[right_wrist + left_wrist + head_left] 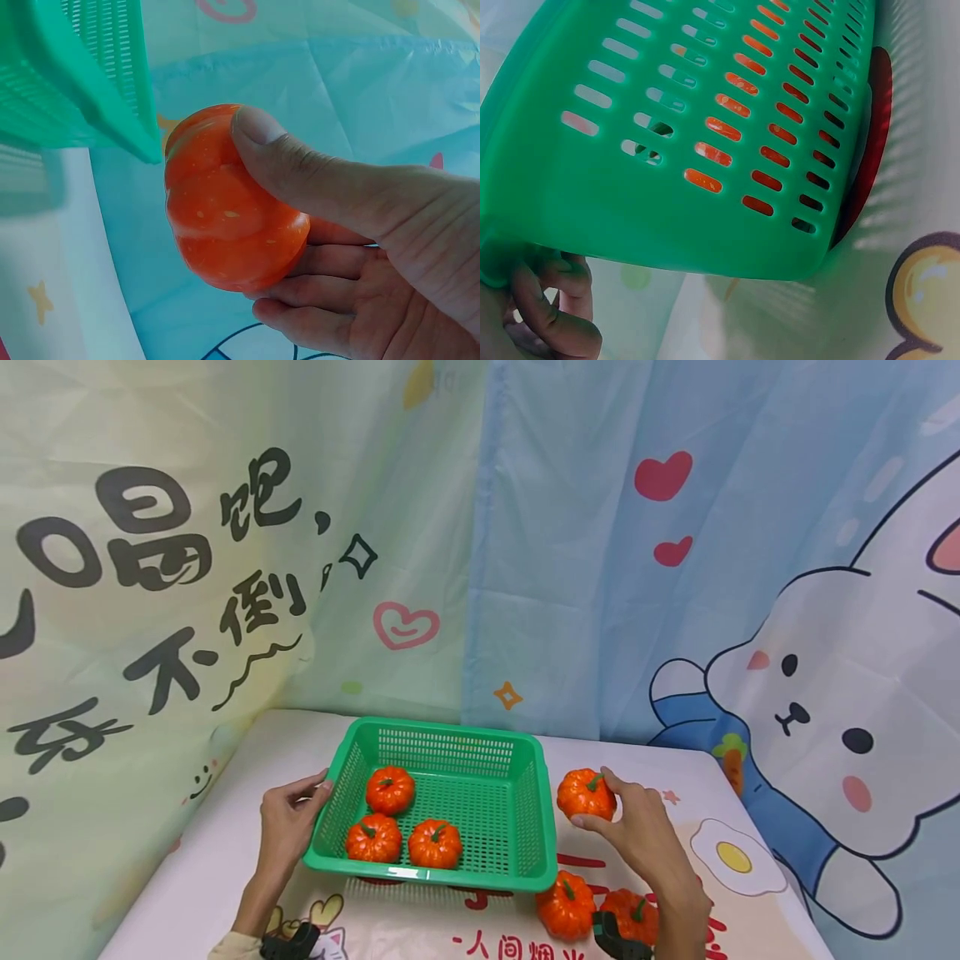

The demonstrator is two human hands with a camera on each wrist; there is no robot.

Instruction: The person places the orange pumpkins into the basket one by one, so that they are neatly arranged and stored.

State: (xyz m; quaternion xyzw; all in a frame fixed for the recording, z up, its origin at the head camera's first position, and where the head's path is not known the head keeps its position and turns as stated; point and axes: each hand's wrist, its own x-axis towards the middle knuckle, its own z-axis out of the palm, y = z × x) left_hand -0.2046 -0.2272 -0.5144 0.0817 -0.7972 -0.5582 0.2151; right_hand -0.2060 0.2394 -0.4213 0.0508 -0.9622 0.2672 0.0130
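Note:
A green plastic basket [487, 810] with slotted walls stands on the table, and three small orange pumpkins [390, 790] lie in its left half. At its left end my left hand [291, 818] holds the rim; the left wrist view shows curled fingers [559, 319] beneath the rim. Just past the basket's right side, my right hand [641, 831] grips another orange pumpkin [582, 795] with a green stem. In the right wrist view the thumb presses on this pumpkin [232, 206] from above, fingers behind and below it, apart from the basket wall [112, 67].
Two more pumpkins sit on the table right of the basket's near corner: one [567, 906] by the rim, the other [632, 917] partly hidden by my right wrist and a black strap. A printed cloth [517, 935] covers the table; a printed curtain [555, 568] hangs behind.

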